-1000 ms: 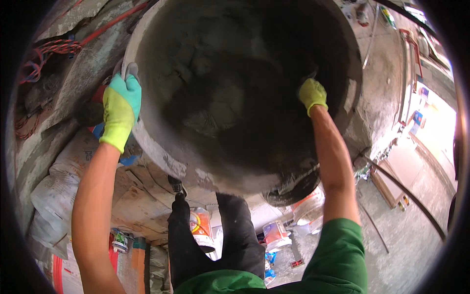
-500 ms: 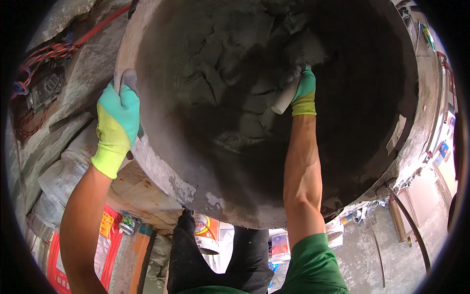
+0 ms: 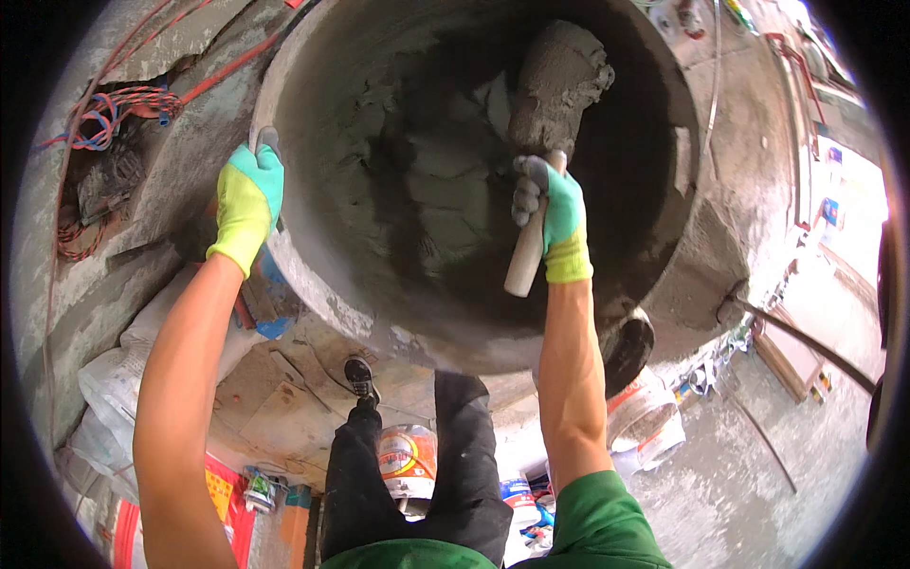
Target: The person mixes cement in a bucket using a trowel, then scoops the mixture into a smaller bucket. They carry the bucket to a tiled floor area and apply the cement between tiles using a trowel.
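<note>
A big round tub (image 3: pixel 327 302) with a grey, mortar-caked wall fills the view ahead of me, tilted so that its inside shows. Wet grey mortar (image 3: pixel 431 204) coats its bottom. My left hand (image 3: pixel 249 204), in a yellow and teal glove, is closed around the rim at the left. Inside the opening, my right hand (image 3: pixel 557 209) grips the pale handle of a trowel (image 3: pixel 524 254). A thick heap of mortar (image 3: pixel 561 81) lies on the trowel, hiding the blade's shape.
Twisted red and blue cables (image 3: pixel 133 112) lie at the upper left. Beside my legs stand an orange and white bucket (image 3: pixel 408 460) and a whitish bucket (image 3: pixel 649 427). White sacks (image 3: pixel 133 365) lean at the left. A dark rod (image 3: pixel 806 346) juts out at the right.
The trowel has come up out of the mortar bearing a heap. In view, the tub has shifted up and left, and more floor and my shoe now show.
</note>
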The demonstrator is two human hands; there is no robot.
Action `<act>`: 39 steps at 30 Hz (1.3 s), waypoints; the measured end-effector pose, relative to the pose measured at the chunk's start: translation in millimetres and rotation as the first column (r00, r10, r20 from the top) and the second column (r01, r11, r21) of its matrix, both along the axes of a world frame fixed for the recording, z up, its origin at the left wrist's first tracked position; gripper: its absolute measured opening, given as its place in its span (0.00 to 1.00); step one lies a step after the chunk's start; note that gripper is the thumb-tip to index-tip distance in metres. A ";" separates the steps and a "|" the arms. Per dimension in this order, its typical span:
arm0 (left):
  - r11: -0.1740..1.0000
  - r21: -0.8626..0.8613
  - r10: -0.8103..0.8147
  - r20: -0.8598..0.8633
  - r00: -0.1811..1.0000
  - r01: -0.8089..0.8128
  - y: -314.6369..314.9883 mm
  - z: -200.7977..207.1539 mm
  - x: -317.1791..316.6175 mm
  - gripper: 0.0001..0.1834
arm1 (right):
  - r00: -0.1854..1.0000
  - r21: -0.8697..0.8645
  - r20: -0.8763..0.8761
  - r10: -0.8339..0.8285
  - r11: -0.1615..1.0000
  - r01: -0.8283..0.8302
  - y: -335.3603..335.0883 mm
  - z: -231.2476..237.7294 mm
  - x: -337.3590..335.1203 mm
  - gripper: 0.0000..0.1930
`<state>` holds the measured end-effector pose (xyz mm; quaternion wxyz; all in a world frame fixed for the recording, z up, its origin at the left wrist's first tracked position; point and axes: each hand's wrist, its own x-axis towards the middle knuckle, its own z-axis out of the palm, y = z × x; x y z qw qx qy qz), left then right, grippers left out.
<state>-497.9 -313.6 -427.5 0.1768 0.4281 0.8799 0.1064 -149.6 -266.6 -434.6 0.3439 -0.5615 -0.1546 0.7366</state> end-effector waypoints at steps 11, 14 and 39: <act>0.982 0.074 -0.166 -0.076 0.983 0.172 3.6 -14.7 -12.4 0.34 | 0.819 -0.013 0.565 -0.103 0.991 0.133 -230.0 235.7 86.1 0.09; 0.991 0.026 -0.130 -0.067 0.989 0.132 6.0 -14.1 -12.1 0.35 | 0.598 0.000 0.791 -0.130 0.977 0.213 -308.6 219.2 109.6 0.09; 0.999 -0.041 -0.024 0.008 1.000 0.024 2.5 7.2 3.1 0.28 | -0.463 -0.593 0.803 0.375 0.415 -0.690 19.1 -16.3 108.5 0.09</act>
